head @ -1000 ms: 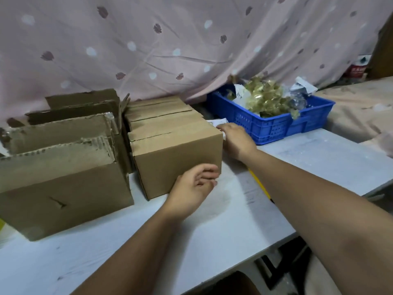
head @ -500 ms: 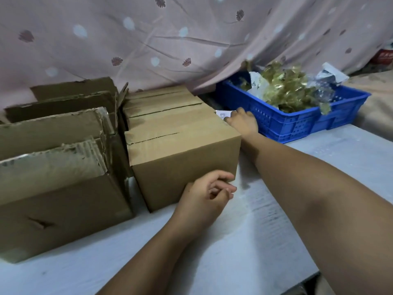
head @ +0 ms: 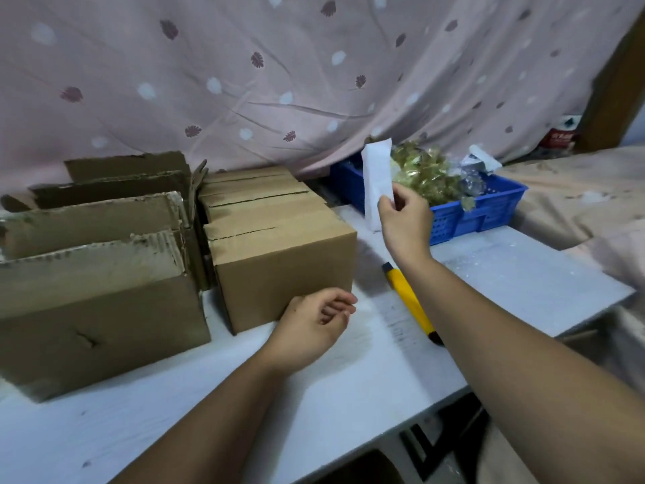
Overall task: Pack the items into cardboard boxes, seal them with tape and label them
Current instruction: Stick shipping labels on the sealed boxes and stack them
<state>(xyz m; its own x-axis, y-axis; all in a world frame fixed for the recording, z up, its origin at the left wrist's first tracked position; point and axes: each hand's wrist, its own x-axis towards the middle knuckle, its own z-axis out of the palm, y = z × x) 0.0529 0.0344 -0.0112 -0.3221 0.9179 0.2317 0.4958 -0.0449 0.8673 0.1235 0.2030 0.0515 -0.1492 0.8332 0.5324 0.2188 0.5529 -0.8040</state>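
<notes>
Makeshift home packing station: cardboard boxes (head: 279,260), draped bedsheet (head: 279,75)

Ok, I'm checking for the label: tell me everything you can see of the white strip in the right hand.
The white strip is long and narrow, looks like thin paper, slightly curved and blurred, with no readable print. It stands nearly upright in the air, pinched below its middle by the right hand, in front of the blue crate.

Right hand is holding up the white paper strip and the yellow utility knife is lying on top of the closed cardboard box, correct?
Not quite. The head view shows the yellow utility knife lying on the white table, right of the closed cardboard box. The right hand does hold up the white paper strip.
</notes>
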